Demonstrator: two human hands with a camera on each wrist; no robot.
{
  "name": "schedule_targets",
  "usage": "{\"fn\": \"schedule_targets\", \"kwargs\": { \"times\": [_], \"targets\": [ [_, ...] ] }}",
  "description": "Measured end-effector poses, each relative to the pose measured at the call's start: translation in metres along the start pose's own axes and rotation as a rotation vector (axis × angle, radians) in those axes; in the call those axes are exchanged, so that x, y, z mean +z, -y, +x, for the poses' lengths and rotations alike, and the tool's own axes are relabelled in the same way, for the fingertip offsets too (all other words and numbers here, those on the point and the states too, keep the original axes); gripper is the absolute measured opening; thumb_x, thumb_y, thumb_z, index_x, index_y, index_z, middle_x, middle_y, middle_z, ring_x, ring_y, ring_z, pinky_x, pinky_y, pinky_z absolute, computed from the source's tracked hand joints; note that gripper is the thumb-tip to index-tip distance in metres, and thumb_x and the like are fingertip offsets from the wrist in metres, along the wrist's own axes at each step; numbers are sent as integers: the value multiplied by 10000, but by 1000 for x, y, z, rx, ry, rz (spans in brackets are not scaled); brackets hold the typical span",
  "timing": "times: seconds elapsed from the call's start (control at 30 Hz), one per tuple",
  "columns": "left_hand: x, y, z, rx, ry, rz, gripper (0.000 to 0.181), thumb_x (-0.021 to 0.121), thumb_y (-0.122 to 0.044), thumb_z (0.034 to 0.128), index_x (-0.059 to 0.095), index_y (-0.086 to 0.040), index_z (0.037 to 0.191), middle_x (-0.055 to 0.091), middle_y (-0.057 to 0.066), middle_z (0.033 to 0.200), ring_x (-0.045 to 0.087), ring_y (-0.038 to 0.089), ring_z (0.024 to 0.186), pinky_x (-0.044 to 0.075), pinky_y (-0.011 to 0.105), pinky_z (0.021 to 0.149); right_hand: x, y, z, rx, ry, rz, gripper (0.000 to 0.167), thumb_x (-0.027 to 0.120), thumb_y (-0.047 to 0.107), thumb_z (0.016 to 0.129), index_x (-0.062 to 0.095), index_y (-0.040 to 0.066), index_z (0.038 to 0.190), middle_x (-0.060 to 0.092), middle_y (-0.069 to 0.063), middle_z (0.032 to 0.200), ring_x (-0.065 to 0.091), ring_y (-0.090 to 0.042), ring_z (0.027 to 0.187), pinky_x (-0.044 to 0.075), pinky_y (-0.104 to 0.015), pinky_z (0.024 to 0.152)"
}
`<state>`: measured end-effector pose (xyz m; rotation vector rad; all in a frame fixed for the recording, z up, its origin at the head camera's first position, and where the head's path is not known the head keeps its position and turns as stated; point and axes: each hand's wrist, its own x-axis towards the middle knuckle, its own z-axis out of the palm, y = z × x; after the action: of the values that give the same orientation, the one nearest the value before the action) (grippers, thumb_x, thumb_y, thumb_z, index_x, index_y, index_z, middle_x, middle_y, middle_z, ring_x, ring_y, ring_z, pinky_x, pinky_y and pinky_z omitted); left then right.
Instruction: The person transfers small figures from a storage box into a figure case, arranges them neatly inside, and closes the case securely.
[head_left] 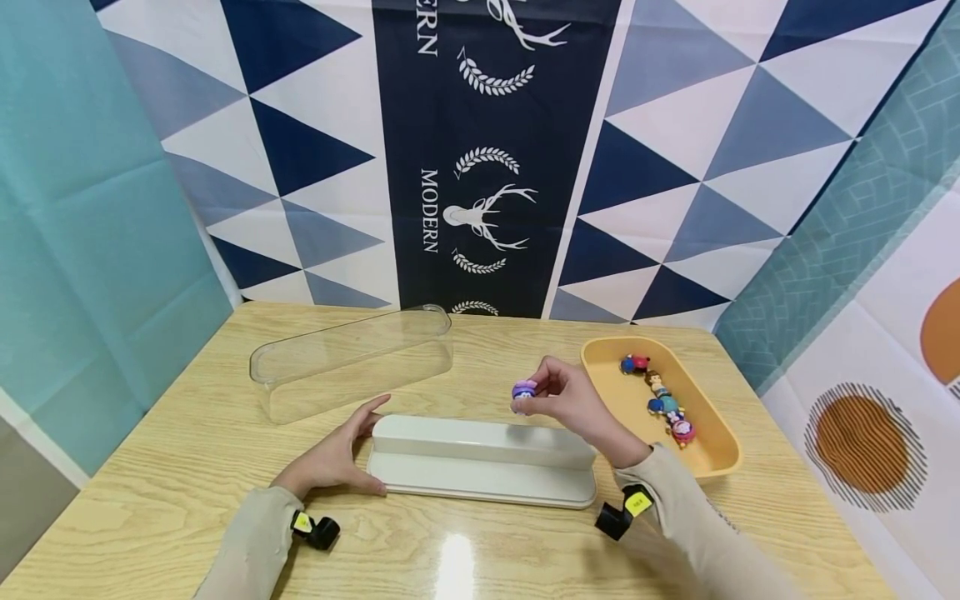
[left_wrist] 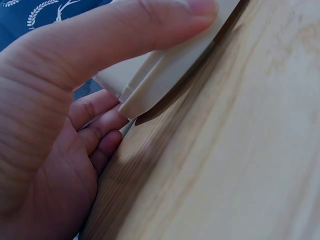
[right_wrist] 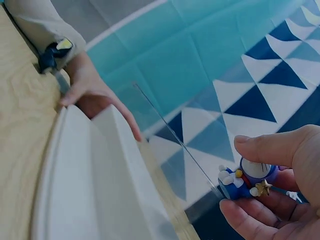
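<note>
My right hand (head_left: 576,407) pinches a small toy figurine (head_left: 523,395) between thumb and fingers, above the right half of a white two-step display base (head_left: 483,482). The right wrist view shows the figurine (right_wrist: 234,186) lying sideways, blue and white with a red band and a gold star. At the base's left end, my left hand (head_left: 337,454) grips it, thumb along the front edge and fingers behind. In the left wrist view the thumb (left_wrist: 135,32) presses on the base's rim (left_wrist: 150,92). No figurine stands on the base's steps.
A long clear plastic cover (head_left: 352,362) lies behind the base, to the left. To the right, a yellow tray (head_left: 618,404) holds several colourful figurines (head_left: 666,405). Patterned cloth (head_left: 480,275) hangs along the table's back edge.
</note>
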<state>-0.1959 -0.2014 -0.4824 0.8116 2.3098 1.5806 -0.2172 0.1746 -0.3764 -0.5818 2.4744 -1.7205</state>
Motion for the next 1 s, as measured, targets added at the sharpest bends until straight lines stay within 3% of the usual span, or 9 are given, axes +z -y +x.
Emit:
{"fn": "schedule_targets", "kwargs": {
  "times": [0.7, 1.0],
  "targets": [
    [0, -3, -1, 3, 20, -22, 1257, 929, -135, 694, 59, -77, 1599, 454, 188, 1395, 523, 215, 1191, 394, 231, 1004, 69, -1, -22, -61, 2, 75, 275, 858, 36, 757, 604, 5, 856, 702, -92, 917, 643, -142, 754, 530, -245, 671],
    [-1, -1, -1, 6, 14, -4, 1256, 932, -149, 693, 64, -84, 1600, 458, 178, 1395, 522, 201, 1191, 383, 223, 1011, 96, 0, -30, -82, 60, 192, 268, 831, -30, 762, 584, -33, 867, 697, -130, 861, 660, -126, 660, 574, -332, 597]
  ]
}}
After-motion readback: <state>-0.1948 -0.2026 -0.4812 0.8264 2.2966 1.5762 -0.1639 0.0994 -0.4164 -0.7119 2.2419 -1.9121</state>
